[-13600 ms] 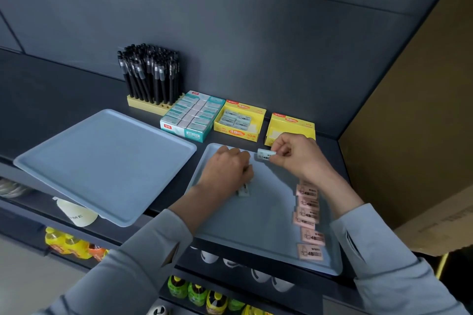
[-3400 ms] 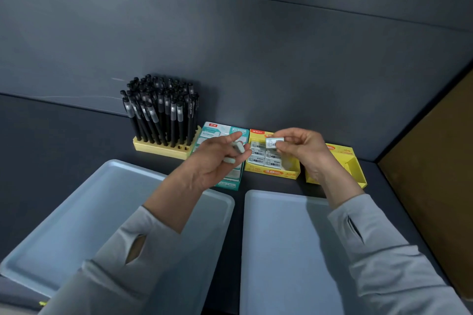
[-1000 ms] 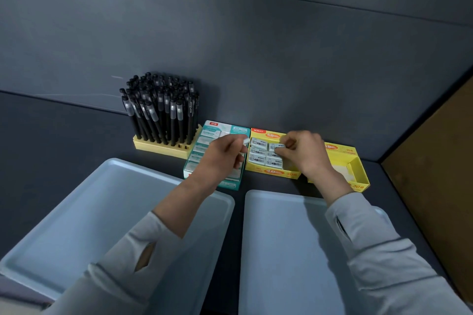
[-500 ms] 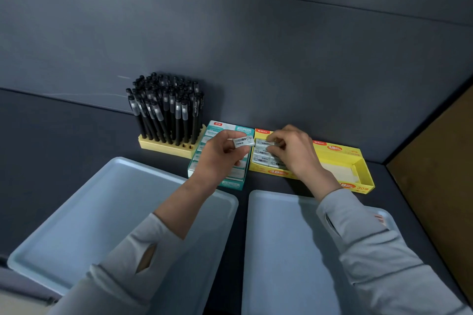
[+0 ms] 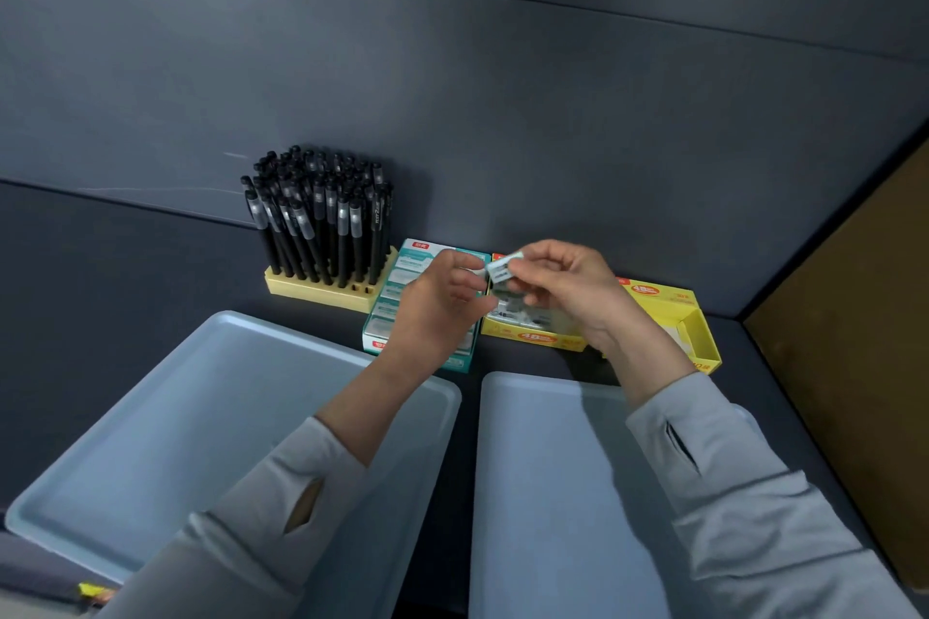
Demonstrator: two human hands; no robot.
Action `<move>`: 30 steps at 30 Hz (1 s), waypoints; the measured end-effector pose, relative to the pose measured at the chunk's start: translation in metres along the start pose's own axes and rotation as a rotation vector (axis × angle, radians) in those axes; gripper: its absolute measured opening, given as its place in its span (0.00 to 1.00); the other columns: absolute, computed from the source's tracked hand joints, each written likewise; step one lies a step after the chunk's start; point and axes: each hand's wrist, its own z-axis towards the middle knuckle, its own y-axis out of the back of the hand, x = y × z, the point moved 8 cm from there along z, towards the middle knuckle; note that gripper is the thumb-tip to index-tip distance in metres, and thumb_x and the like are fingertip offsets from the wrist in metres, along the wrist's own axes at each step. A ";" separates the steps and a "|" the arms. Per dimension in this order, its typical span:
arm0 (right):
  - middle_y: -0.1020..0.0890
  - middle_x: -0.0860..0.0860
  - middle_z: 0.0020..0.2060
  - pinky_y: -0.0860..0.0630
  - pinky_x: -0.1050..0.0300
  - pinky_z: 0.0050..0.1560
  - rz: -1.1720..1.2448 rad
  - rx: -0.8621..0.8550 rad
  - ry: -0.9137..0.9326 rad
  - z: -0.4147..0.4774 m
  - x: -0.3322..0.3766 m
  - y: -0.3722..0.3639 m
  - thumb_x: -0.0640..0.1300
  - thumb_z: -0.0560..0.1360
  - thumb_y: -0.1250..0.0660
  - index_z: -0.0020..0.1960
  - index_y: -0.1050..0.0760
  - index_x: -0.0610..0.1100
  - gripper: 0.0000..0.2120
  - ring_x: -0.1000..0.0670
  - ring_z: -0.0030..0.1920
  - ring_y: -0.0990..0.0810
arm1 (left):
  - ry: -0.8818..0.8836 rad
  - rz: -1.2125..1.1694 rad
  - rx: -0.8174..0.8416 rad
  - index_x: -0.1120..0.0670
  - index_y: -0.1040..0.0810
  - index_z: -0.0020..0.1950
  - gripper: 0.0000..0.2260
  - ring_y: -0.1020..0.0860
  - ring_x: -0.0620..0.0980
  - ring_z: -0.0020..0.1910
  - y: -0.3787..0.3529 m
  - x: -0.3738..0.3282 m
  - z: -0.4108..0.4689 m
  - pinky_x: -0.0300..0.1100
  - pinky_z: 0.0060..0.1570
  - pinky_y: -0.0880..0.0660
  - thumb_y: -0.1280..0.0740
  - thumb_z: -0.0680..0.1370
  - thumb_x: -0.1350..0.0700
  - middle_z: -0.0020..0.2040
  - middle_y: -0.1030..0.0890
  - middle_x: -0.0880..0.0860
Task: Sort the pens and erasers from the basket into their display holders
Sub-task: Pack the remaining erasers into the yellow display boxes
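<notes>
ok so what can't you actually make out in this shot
Head view only.
Print on the eraser: motion-blurred; whether the left hand also pinches it is unclear.
Contents of the middle yellow box: mostly hidden by the right hand.
Right side of the teal box: hidden by the left hand.
Near end of the right tray: cut off by the bottom edge.

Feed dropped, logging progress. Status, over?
Left hand and right hand both pinching one eraser. Held above middle yellow box. Nothing blocking it.

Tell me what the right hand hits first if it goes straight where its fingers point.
Probably the left hand: the right hand, pinching a small eraser, points leftward at it, with almost no gap. Depth is hard to judge.
</notes>
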 end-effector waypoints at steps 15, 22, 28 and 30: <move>0.18 0.51 0.40 0.21 0.50 0.48 -0.904 0.014 0.317 0.007 -0.006 0.000 0.39 0.71 0.25 0.47 0.18 0.45 0.06 0.50 0.42 0.19 | -0.541 0.683 0.060 0.54 0.15 0.42 0.06 0.23 0.56 0.47 -0.018 -0.010 -0.018 0.43 0.54 0.31 0.32 0.71 0.56 0.42 0.17 0.51; 0.19 0.51 0.44 0.22 0.52 0.48 -0.967 -0.038 0.418 0.007 -0.004 -0.005 0.38 0.71 0.24 0.47 0.15 0.45 0.06 0.51 0.42 0.20 | -0.524 0.632 0.117 0.53 0.14 0.48 0.09 0.24 0.57 0.52 -0.017 -0.004 -0.019 0.49 0.55 0.25 0.34 0.74 0.55 0.47 0.19 0.51; 0.19 0.50 0.46 0.22 0.53 0.49 -0.964 -0.057 0.440 0.004 -0.007 -0.008 0.37 0.72 0.26 0.48 0.16 0.45 0.06 0.51 0.43 0.20 | -0.513 0.634 0.147 0.52 0.15 0.50 0.16 0.24 0.56 0.53 -0.017 0.003 -0.019 0.47 0.57 0.26 0.41 0.76 0.50 0.50 0.19 0.51; 0.19 0.50 0.47 0.22 0.52 0.50 -0.989 -0.061 0.446 0.000 -0.003 -0.007 0.37 0.73 0.28 0.49 0.16 0.45 0.06 0.51 0.45 0.20 | -0.502 0.631 0.157 0.52 0.15 0.50 0.16 0.24 0.55 0.53 -0.017 0.003 -0.019 0.47 0.57 0.27 0.42 0.76 0.49 0.50 0.19 0.51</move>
